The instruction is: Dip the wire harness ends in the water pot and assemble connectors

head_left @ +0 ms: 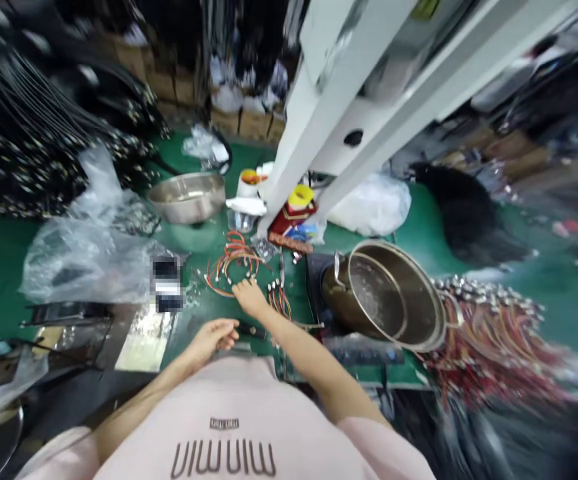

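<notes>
My right hand (249,297) reaches across to a loose bunch of thin red, orange and black wires (233,257) with small white connectors. Its fingers are bent down onto the near edge of the bunch and look closed on a wire. My left hand (215,335) is nearer my body, with thumb and fingers pressed together. What they pinch, if anything, is too small to make out. Just right of its fingertips lies a dark handle-like tool (253,330). Beside my right forearm sits a second group of wires (279,300) with white ends.
A large metal pot (393,293) stands on a black hotplate (316,267) at right. Behind the wires are a metal bowl (189,197), a red box (291,223) and a white post (313,120). Plastic bags (93,260) lie left, heaped red wires (493,340) far right.
</notes>
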Available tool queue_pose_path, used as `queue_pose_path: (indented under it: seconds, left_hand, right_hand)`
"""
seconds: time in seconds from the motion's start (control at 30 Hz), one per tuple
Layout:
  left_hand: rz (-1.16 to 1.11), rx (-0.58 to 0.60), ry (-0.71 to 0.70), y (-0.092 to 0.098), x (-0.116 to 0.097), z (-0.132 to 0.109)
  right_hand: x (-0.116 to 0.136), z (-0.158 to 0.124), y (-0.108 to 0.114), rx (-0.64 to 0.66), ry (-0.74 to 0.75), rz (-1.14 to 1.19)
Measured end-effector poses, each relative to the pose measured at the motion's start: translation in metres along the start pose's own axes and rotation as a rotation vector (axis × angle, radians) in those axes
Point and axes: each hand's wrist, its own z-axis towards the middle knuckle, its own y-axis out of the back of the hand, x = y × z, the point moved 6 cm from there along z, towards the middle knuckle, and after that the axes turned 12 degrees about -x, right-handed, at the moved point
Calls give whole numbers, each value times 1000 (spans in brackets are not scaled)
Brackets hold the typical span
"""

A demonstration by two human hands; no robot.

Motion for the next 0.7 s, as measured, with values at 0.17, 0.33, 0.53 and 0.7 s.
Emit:
queue_pose_path:
  seconds: [0.17, 0.33, 0.53, 0.7]
  left_hand:
    - [31, -96, -58, 8, 5, 22]
    - [-49, -99, -40, -2, 7, 37]
    - [-47, 8, -216, -25, -11, 31]
    - [370, 44, -646, -28, -35, 10]
  right_hand:
    - [-3, -3, -1, -45, -11, 5]
    - [10, -26, 6, -131, -106, 110]
    - [27, -62, 27, -357, -144, 451]
    - [59, -88, 93, -586, 74, 549]
